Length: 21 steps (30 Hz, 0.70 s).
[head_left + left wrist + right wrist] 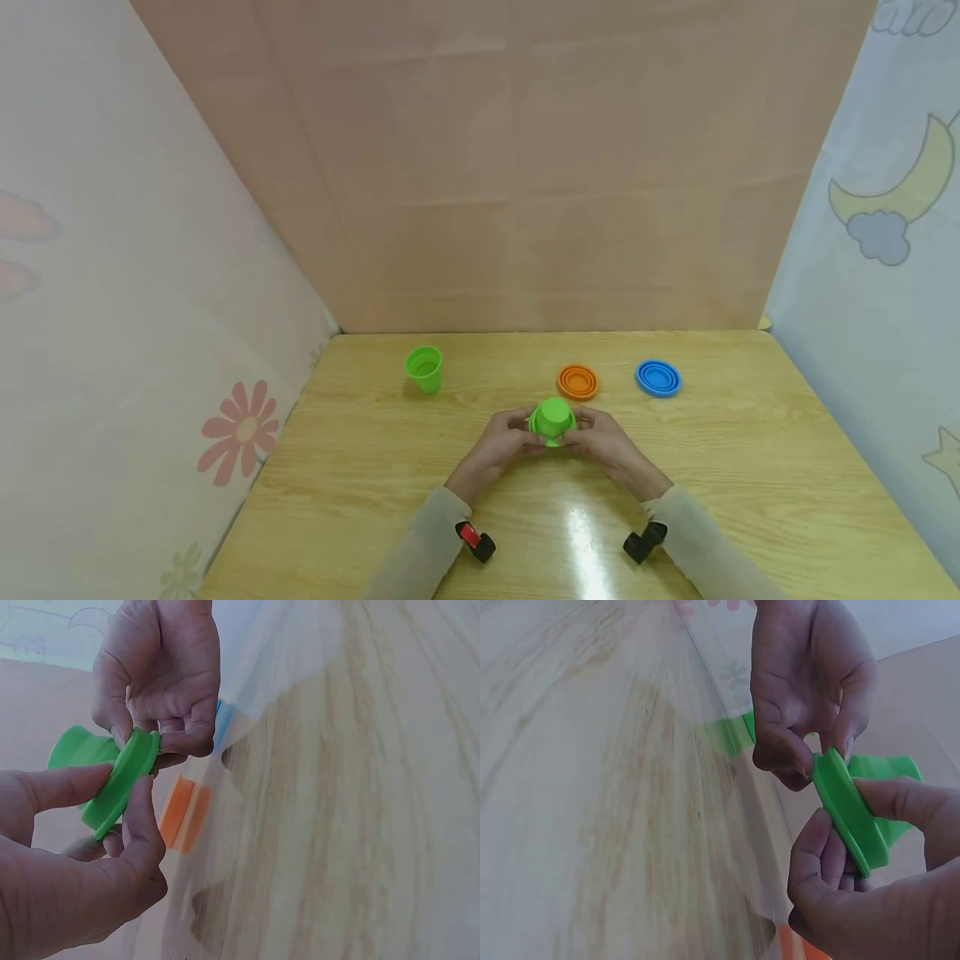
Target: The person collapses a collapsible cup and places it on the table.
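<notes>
Pale sleeves (426, 542) are noted foremost. Over the counter (337, 475), a partly folded green cup (555, 413) is pinched by the left hand (498, 442) and right hand (611, 447), fingers curled. Slipping toward the orange disc (578, 382) could be caused by uneven thumb pressure.

The held cup (554, 417) is bright green
</notes>
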Motion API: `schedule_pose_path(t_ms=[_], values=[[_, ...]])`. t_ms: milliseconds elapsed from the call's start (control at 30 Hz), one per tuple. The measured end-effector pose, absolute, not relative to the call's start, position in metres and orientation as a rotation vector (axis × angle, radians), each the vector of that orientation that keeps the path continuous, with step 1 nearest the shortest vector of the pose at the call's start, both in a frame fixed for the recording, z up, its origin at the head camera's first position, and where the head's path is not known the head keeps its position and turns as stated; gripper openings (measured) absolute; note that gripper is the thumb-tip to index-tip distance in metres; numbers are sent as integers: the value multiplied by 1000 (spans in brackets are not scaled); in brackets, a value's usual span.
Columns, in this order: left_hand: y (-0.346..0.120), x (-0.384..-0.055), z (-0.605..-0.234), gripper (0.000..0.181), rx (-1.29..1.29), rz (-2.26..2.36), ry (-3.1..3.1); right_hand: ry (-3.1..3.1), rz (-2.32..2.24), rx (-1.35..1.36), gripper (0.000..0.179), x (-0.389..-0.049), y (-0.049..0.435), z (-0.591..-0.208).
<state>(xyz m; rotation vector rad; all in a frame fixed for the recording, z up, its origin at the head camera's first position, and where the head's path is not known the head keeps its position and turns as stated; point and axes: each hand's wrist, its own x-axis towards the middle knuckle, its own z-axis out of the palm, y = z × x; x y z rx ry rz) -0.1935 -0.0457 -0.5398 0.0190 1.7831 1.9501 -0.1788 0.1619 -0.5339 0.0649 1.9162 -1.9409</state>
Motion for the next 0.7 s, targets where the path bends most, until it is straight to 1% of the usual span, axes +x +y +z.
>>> schedule_pose_path(t_ms=[233, 467, 700], values=[[-47, -193, -540, 60, -8, 1935, 1802, 1873, -1939, 14, 55, -178, 163, -536], [-55, -195, -540, 58, 25, 1913, 1774, 1716, -1951, -112, 63, -179, 172, -538], [-64, -195, -538, 57, 94, 1870, 1737, 1743, -1928, -104, 58, -178, 171, -536]])
